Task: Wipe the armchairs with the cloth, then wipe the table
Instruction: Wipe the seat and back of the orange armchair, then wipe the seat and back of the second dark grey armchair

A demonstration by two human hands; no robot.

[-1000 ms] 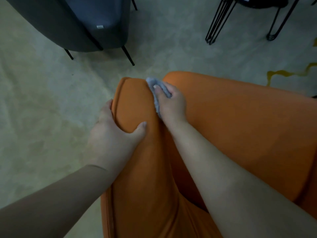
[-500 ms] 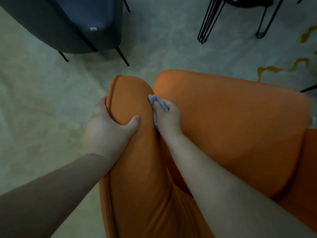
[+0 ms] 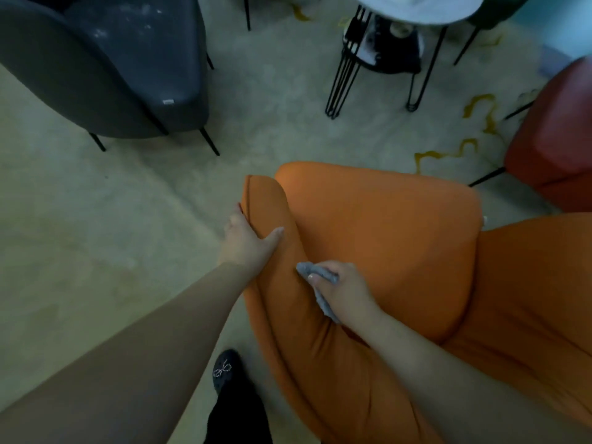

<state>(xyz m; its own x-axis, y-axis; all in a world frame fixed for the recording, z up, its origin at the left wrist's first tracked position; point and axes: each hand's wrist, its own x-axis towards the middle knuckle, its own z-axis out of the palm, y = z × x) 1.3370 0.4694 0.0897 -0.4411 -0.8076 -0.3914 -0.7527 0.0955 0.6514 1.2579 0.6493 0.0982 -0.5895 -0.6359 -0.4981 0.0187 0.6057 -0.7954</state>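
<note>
An orange armchair (image 3: 384, 225) fills the lower right of the head view. My left hand (image 3: 248, 240) grips the top of its left armrest, thumb on the inner side and fingers over the outer edge. My right hand (image 3: 344, 291) holds a small grey cloth (image 3: 315, 274) pressed into the crease between the armrest and the seat cushion. Part of the cloth is hidden under that hand. A round white table (image 3: 419, 6) on black wire legs stands at the top edge.
A dark grey armchair (image 3: 105, 65) stands at the upper left on thin black legs. A red armchair (image 3: 557, 145) is at the right edge. Beige carpet (image 3: 96, 235) lies between them. My black shoe (image 3: 226, 371) is beside the orange chair's base.
My right hand has drawn the cloth back along the crease from the armrest's front end toward me. The view has pulled back and up, showing the table and red chair.
</note>
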